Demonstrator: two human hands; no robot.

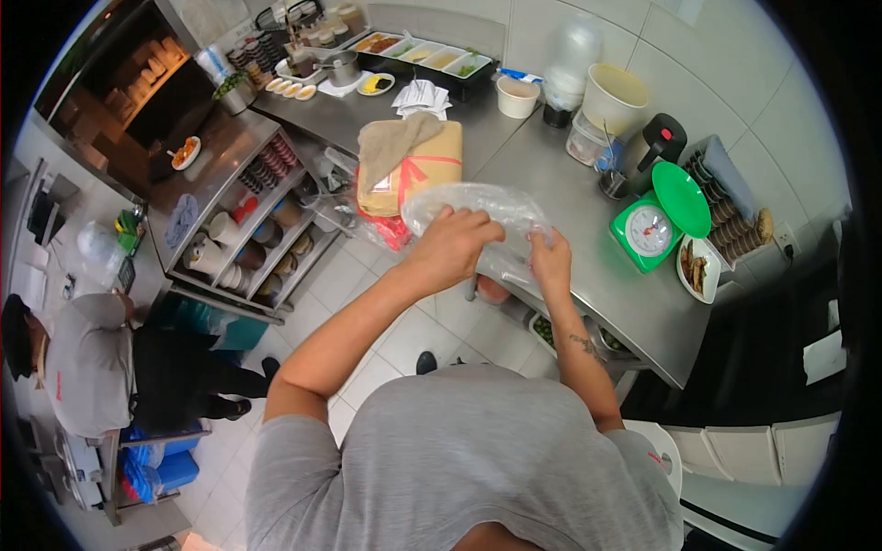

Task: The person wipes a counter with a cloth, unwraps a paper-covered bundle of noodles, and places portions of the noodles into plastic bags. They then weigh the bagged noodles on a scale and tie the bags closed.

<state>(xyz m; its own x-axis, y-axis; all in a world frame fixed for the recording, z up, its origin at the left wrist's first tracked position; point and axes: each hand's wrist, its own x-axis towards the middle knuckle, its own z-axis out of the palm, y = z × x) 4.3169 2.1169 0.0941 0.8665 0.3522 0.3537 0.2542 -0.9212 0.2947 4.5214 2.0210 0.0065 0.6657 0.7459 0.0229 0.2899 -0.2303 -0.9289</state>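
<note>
A clear plastic bag (473, 200) is stretched between my two hands, in front of the steel counter's edge. My left hand (455, 246) grips its near side, fingers curled. My right hand (549, 263) pinches the bag's right end. Just beyond the bag, a yellow-brown package (436, 163) tied with red ribbon stands at the counter's edge. A grey-brown cloth (393, 147) lies over its top left. Red and clear plastic (390, 230) hangs below the package. What the bag may hold, I cannot make out.
On the steel counter (542, 188) to the right are a green scale (648, 230), a thermos (654, 147) and tubs. Sauce trays (423, 55) line the back. A shelf unit (266, 220) stands left; a co-worker (92, 358) is at far left.
</note>
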